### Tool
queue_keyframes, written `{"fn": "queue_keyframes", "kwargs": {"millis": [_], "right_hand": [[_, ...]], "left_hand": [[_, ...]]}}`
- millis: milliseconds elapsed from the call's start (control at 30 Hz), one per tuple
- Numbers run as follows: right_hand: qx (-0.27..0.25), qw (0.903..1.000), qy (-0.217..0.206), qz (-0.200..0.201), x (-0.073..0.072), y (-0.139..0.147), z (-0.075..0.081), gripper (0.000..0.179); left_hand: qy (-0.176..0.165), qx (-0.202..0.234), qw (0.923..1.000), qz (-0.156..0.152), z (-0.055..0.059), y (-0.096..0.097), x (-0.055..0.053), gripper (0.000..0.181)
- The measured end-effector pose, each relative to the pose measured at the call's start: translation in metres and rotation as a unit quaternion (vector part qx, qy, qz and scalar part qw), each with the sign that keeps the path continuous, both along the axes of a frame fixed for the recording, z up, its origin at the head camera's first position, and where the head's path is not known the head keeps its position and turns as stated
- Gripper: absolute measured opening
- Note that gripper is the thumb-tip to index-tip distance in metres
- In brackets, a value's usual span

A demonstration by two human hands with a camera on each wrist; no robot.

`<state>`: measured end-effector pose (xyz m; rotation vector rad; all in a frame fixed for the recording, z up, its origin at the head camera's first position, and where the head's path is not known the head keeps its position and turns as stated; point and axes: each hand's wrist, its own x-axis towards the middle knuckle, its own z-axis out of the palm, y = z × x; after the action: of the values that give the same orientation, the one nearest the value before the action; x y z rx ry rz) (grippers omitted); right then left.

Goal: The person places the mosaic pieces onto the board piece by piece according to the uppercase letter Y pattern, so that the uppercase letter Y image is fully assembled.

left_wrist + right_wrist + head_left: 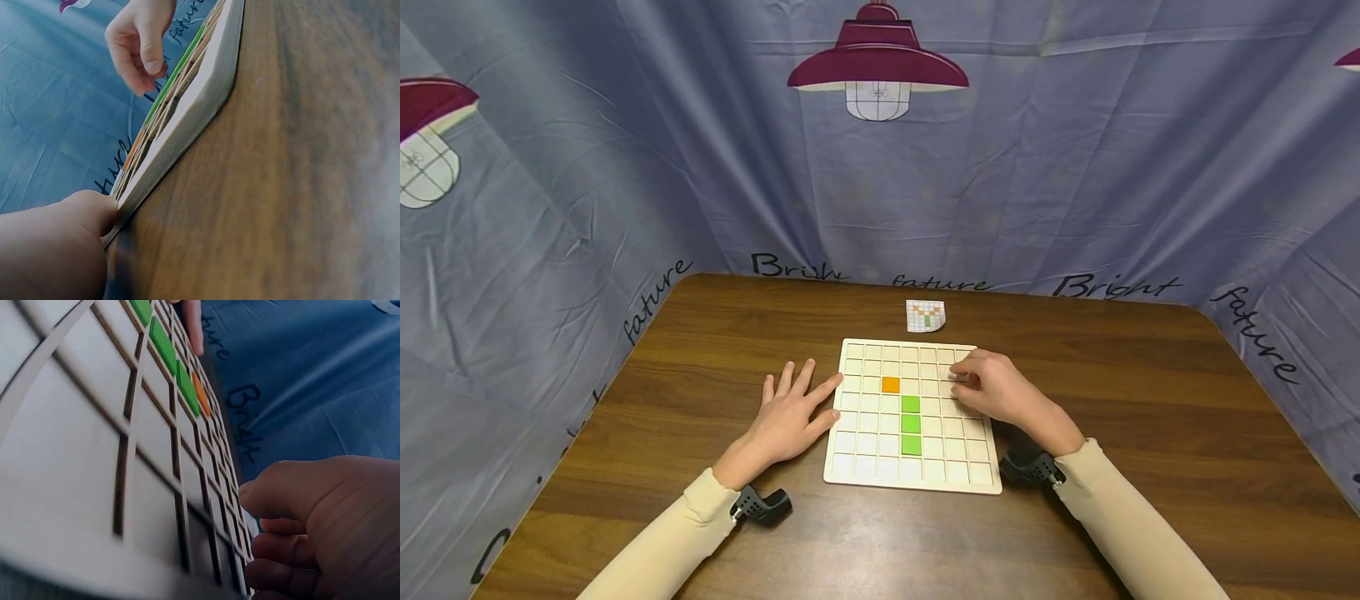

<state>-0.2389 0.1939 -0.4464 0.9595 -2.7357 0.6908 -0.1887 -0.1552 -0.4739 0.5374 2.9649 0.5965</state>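
The board (891, 423) could be skewed if knocked by the right hand (997, 388) (fingers bent; any hold cannot be told), being merely touched by the left hand (785, 421), fingers spread and empty.

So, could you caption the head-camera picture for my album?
Gridded board with three green tiles and one orange tile, left hand at its edge, right hand over it.
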Motion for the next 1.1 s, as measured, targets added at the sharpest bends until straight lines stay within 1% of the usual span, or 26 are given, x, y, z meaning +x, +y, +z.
{"fn": "queue_keyframes", "kwargs": {"millis": [233,400,500,667,1100], "right_hand": [[0.005,0.9998,0.007,-0.017,0.004,0.021,-0.004,0.019],[0.02,0.9991,-0.01,-0.036,0.007,0.031,-0.004,0.02],[0.024,0.9985,-0.014,-0.047,0.007,0.036,-0.004,0.022],[0.029,0.9976,-0.009,-0.063,0.005,0.044,-0.004,0.023],[0.034,0.9971,-0.011,-0.067,0.005,0.049,-0.004,0.021]], "left_hand": [[-0.002,0.004,1.0,-0.001,0.0,-0.001,0.0,0.058],[0.003,0.004,1.0,0.0,0.0,-0.001,0.001,0.057],[0.004,0.003,1.0,-0.001,0.0,-0.001,0.0,0.057],[0.002,0.004,1.0,-0.001,0.0,0.0,0.0,0.058],[0.003,0.003,1.0,0.001,0.001,0.0,0.0,0.057]]}}
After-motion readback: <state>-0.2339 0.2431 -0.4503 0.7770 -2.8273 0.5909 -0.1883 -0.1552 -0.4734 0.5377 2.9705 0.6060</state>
